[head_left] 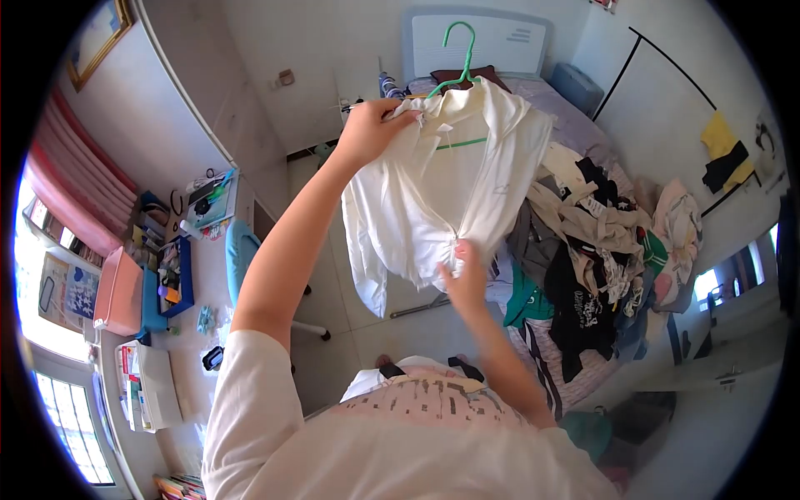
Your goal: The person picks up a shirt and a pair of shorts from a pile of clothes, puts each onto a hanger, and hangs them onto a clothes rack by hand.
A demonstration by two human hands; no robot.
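If R hand [467, 275], pinching the white top [400, 212] low, tugs w/ L hand [367, 133] gripping up high, green hanger [470, 55] might slip out.

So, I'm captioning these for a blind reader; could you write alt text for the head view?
A person holds up a white shirt on a green hanger, left hand at its upper edge, right hand at its gathered front. Behind are a bed heaped with clothes and, on the left, a cluttered desk.
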